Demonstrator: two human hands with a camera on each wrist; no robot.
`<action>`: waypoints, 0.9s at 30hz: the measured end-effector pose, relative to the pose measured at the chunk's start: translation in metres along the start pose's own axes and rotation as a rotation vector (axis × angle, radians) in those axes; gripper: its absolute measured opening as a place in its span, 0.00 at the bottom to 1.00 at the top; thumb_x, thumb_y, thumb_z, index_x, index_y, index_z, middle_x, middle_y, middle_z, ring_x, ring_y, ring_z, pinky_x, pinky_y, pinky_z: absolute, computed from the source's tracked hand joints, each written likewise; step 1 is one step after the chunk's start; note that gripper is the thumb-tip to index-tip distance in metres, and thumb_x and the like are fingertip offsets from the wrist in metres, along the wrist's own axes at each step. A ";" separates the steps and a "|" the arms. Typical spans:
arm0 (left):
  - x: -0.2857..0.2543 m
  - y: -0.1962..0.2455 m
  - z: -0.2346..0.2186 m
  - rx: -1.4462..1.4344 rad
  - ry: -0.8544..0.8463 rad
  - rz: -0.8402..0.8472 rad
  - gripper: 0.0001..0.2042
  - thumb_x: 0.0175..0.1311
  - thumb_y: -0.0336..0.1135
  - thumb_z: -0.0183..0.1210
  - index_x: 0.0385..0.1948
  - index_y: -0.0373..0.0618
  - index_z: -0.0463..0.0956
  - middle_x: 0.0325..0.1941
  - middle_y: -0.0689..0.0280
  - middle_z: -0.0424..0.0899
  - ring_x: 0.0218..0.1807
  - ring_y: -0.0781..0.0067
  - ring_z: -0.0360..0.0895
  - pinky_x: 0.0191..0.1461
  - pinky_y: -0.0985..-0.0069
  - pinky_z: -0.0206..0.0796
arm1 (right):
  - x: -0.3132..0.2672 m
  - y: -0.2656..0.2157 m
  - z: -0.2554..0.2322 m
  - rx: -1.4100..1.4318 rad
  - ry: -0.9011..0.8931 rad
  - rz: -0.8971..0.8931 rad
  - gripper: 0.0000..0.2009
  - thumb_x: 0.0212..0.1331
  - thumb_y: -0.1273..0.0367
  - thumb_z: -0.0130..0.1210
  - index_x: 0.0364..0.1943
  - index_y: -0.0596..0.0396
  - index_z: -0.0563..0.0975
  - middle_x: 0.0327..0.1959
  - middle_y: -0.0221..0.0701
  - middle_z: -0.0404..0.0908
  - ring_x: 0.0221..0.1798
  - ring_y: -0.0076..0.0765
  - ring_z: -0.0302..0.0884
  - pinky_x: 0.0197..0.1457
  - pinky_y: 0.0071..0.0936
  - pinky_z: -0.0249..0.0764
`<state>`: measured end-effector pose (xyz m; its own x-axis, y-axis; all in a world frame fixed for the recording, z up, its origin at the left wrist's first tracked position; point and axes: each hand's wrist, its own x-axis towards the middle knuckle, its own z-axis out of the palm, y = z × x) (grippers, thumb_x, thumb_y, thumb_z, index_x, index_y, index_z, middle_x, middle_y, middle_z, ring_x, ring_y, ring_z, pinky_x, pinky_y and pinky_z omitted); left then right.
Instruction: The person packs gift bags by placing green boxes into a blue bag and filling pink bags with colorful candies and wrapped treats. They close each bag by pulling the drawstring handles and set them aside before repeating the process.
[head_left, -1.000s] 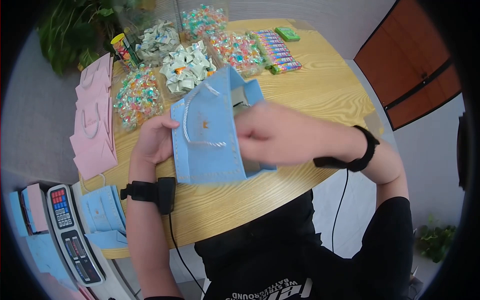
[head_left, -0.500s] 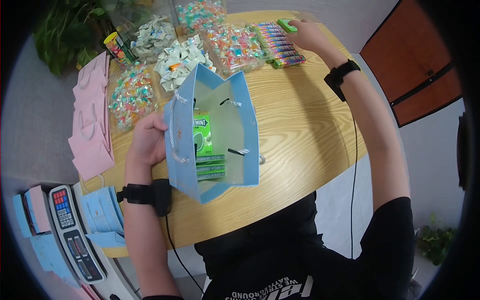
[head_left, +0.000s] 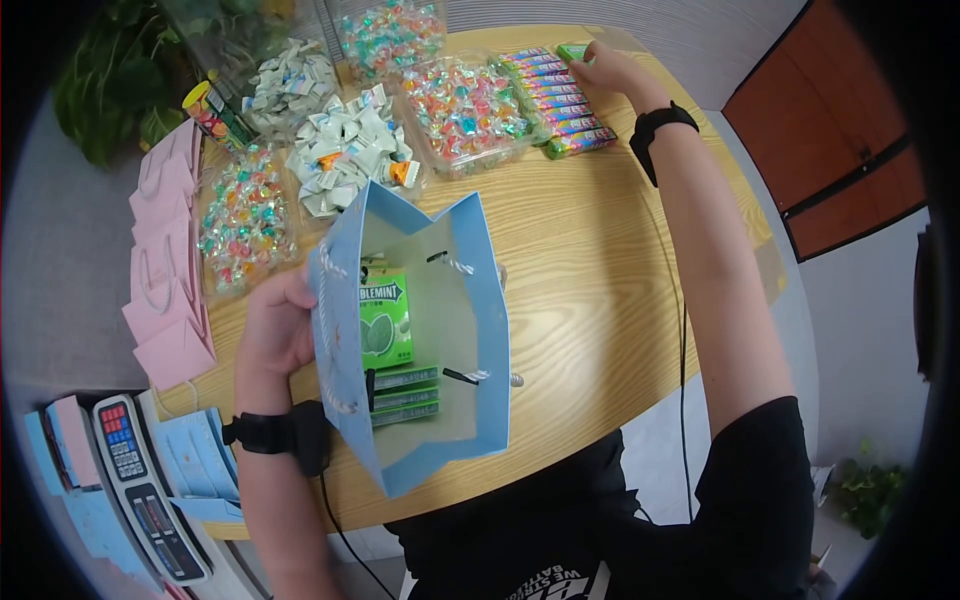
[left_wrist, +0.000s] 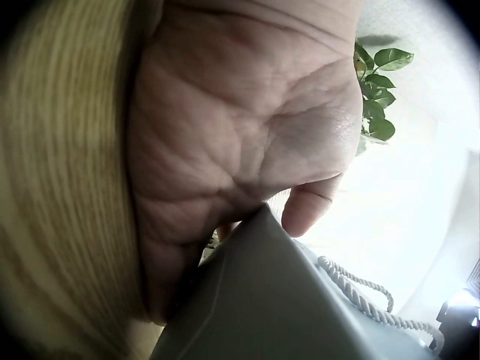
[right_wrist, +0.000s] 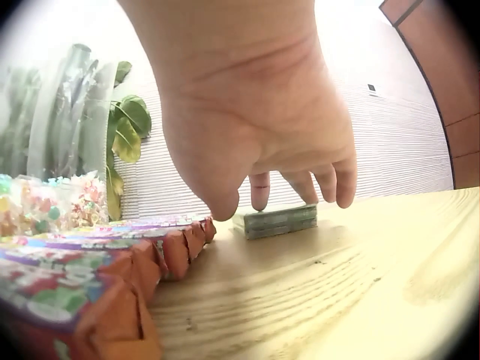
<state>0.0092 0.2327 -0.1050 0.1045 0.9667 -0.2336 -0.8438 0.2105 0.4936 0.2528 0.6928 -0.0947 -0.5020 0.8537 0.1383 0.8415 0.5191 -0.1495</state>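
My left hand (head_left: 275, 325) grips the side of a light-blue paper gift bag (head_left: 490, 350), its thumb on the outer wall. The bag is tilted so its mouth faces me. Inside lie a green gum box (head_left: 385, 325) and several thin green packs (head_left: 408, 393) stacked below it. In the left wrist view the bag's corner meets the palm. At the far end of the table, my right hand (head_left: 615, 75) reaches over green gum packs (right_wrist: 279, 223). The right wrist view shows its fingers pointing down around them, fingertips right at the top.
A row of colourful wrapped candy sticks (head_left: 565, 100) lies beside the right hand. Trays of wrapped candies (head_left: 465, 110) and white packets (head_left: 350, 150) stand at the back. Pink bags (head_left: 165, 260) line the left edge; a scale (head_left: 150, 480) stands lower left.
My right hand has come out of the blue bag and moved to the green gum packs at the back. My left hand has tilted the bag, turning its mouth toward me, and shifted it nearer.
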 end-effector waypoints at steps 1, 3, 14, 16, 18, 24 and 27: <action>-0.001 0.000 0.000 0.027 0.021 0.004 0.24 0.43 0.28 0.44 0.48 0.29 0.67 0.44 0.52 0.78 0.44 0.60 0.78 0.53 0.67 0.71 | -0.002 -0.003 -0.001 0.033 0.035 0.006 0.28 0.49 0.48 0.57 0.46 0.57 0.72 0.42 0.48 0.78 0.47 0.51 0.75 0.49 0.36 0.70; -0.001 0.001 0.001 0.057 0.042 0.008 0.24 0.43 0.28 0.44 0.48 0.30 0.67 0.44 0.53 0.78 0.44 0.60 0.78 0.52 0.67 0.71 | -0.009 -0.008 -0.003 -0.008 0.053 0.026 0.25 0.48 0.51 0.56 0.45 0.57 0.73 0.44 0.46 0.78 0.48 0.50 0.75 0.50 0.38 0.70; 0.004 -0.001 -0.003 0.046 -0.037 0.006 0.25 0.46 0.27 0.43 0.51 0.28 0.64 0.48 0.50 0.75 0.46 0.57 0.77 0.54 0.65 0.70 | -0.072 0.014 -0.046 -0.037 -0.150 -0.059 0.21 0.39 0.59 0.60 0.38 0.54 0.75 0.36 0.42 0.80 0.41 0.44 0.77 0.43 0.33 0.71; 0.005 -0.002 0.003 0.042 -0.043 0.028 0.26 0.46 0.27 0.42 0.53 0.27 0.62 0.49 0.49 0.74 0.47 0.57 0.76 0.55 0.65 0.70 | -0.093 0.019 -0.053 0.026 -0.221 -0.029 0.19 0.38 0.61 0.60 0.36 0.55 0.74 0.33 0.41 0.79 0.37 0.43 0.76 0.38 0.33 0.70; 0.007 -0.002 0.002 0.033 -0.117 0.015 0.27 0.46 0.27 0.42 0.54 0.27 0.61 0.51 0.49 0.73 0.49 0.58 0.76 0.55 0.65 0.69 | -0.112 0.028 -0.057 0.004 -0.200 -0.124 0.16 0.38 0.64 0.59 0.33 0.55 0.72 0.30 0.39 0.77 0.36 0.41 0.73 0.37 0.32 0.68; 0.005 -0.003 0.012 0.116 -0.129 0.045 0.22 0.66 0.39 0.42 0.57 0.34 0.61 0.52 0.56 0.74 0.50 0.65 0.76 0.55 0.67 0.70 | -0.188 0.016 -0.080 -0.015 -0.225 -0.218 0.14 0.33 0.65 0.61 0.27 0.55 0.72 0.30 0.37 0.76 0.35 0.42 0.73 0.36 0.33 0.68; 0.009 -0.005 0.012 0.130 -0.119 0.038 0.23 0.70 0.48 0.39 0.57 0.39 0.63 0.51 0.60 0.75 0.49 0.68 0.76 0.53 0.70 0.71 | -0.222 -0.001 -0.083 0.014 -0.251 -0.357 0.13 0.33 0.67 0.61 0.26 0.55 0.72 0.29 0.37 0.75 0.36 0.43 0.73 0.37 0.34 0.68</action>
<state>0.0206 0.2423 -0.0999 0.1419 0.9830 -0.1163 -0.7737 0.1834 0.6064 0.3806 0.4991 -0.0441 -0.7954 0.6032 -0.0580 0.6044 0.7827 -0.1487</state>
